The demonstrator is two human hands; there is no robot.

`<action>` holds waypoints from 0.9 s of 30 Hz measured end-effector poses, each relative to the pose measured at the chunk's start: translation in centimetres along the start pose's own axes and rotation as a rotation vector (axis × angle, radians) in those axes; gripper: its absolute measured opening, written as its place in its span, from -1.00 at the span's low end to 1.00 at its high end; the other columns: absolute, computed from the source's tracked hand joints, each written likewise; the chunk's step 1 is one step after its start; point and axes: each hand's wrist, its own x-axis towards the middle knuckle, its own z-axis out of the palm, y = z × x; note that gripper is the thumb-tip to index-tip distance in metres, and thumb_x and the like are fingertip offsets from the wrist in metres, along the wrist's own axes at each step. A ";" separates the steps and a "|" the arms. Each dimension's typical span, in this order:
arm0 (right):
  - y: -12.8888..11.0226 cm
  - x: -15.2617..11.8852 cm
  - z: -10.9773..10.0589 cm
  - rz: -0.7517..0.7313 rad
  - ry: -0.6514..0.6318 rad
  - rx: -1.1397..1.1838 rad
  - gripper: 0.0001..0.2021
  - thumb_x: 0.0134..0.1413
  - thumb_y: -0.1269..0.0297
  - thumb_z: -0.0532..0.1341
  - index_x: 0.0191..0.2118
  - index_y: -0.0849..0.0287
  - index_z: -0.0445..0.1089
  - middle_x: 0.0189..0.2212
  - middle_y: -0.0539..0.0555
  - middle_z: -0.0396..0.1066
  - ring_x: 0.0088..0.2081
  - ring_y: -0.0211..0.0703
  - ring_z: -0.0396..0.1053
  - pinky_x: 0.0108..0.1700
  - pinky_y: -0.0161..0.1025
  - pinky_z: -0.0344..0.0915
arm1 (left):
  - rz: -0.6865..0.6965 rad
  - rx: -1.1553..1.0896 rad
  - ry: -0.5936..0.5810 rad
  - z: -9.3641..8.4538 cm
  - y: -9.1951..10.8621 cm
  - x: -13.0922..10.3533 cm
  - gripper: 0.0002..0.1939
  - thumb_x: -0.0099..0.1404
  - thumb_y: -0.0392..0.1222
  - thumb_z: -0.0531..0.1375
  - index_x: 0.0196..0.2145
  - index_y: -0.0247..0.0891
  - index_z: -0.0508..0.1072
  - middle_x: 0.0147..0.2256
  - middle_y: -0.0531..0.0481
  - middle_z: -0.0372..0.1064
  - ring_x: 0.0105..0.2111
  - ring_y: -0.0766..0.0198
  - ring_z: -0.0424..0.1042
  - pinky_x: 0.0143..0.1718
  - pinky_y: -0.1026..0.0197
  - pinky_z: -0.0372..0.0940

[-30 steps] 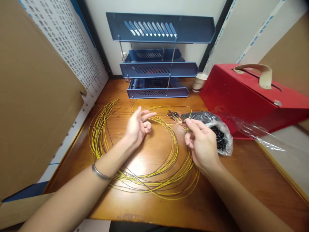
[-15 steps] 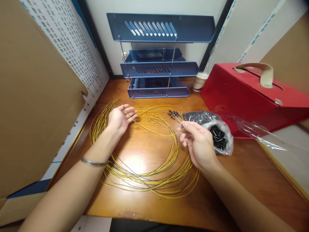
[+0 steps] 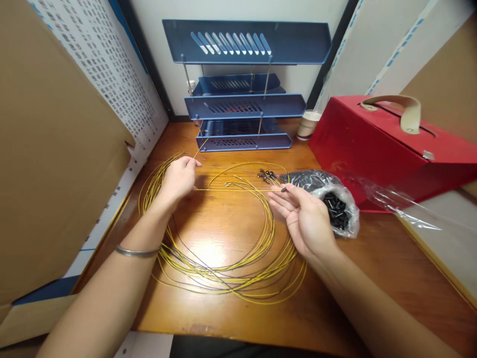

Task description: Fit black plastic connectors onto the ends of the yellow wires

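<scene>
A thin yellow wire [image 3: 238,190] runs straight between my two hands. My left hand [image 3: 180,176] is closed around it, palm turned down, and a tail of the wire sticks up past the fingers towards the trays. My right hand [image 3: 305,216] pinches a small black piece [image 3: 284,189] at the wire's other end between thumb and forefinger; its other fingers are stretched out. Below both hands lies a loose coil of yellow and dark wires [image 3: 223,284]. Several wire ends with black tips [image 3: 269,175] lie just beyond my right hand.
Beside my right hand, an open plastic bag [image 3: 354,223] holds many small black pieces [image 3: 337,211]. A red box [image 3: 357,149] with a beige handle stands behind it. Blue stacked trays [image 3: 244,144] and a paper cup [image 3: 308,125] are at the back. Cardboard [image 3: 55,164] borders the left side.
My left hand has turned over from open, palm up, and closed on the wire. The slack between the hands is now pulled straight. My right hand's lower fingers have stretched out.
</scene>
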 end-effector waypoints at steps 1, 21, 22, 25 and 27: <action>0.1 0.0 0.1 0.013 0.014 0.017 -0.86 -0.09 0.25 0.42 -0.43 0.17 0.50 -0.34 0.11 0.63 -0.26 -0.12 0.61 -0.19 -0.27 0.55 | 0.066 0.155 0.052 -0.3 -0.1 0.0 -0.83 0.28 -0.26 0.16 -0.44 -0.24 0.52 -0.56 -0.03 0.30 -0.54 0.21 0.35 -0.51 0.29 0.22; 0.1 -0.5 0.2 0.002 -0.033 -0.055 -0.76 -0.23 0.23 0.47 -0.40 0.24 0.55 -0.42 0.10 0.61 -0.49 -0.26 0.52 -0.42 -0.38 0.48 | 0.214 1.263 -0.166 -1.5 0.6 -1.3 -0.51 0.43 -0.05 -0.02 0.11 -0.42 0.43 0.08 -0.43 0.44 0.07 -0.29 0.42 0.01 -0.17 0.32; 0.2 -0.5 0.2 0.015 -0.037 -0.071 -0.74 -0.24 0.21 0.48 -0.39 0.24 0.56 -0.41 0.11 0.61 -0.50 -0.27 0.51 -0.42 -0.38 0.48 | 0.273 1.248 -0.145 -1.4 0.7 -1.4 -0.46 0.41 -0.01 0.03 0.19 -0.43 0.36 0.18 -0.42 0.35 0.15 -0.29 0.35 0.06 -0.17 0.30; 0.4 -0.5 0.2 0.040 -0.040 -0.113 -0.68 -0.25 0.15 0.49 -0.35 0.25 0.58 -0.37 0.13 0.62 -0.46 -0.26 0.50 -0.41 -0.36 0.47 | 0.472 1.091 -0.244 -0.9 1.4 -2.1 -0.52 0.43 0.02 0.06 0.16 -0.33 0.39 0.25 -0.28 0.29 0.18 -0.15 0.30 0.10 -0.06 0.26; 0.5 -0.4 0.1 0.028 -0.048 -0.149 -0.64 -0.25 0.12 0.50 -0.32 0.27 0.58 -0.35 0.15 0.62 -0.45 -0.27 0.48 -0.47 -0.41 0.39 | 0.567 0.870 -0.501 -0.1 2.2 -3.3 -0.56 0.51 0.04 -0.06 -0.08 -0.25 0.52 -0.02 -0.15 0.52 -0.04 0.05 0.45 -0.01 0.07 0.30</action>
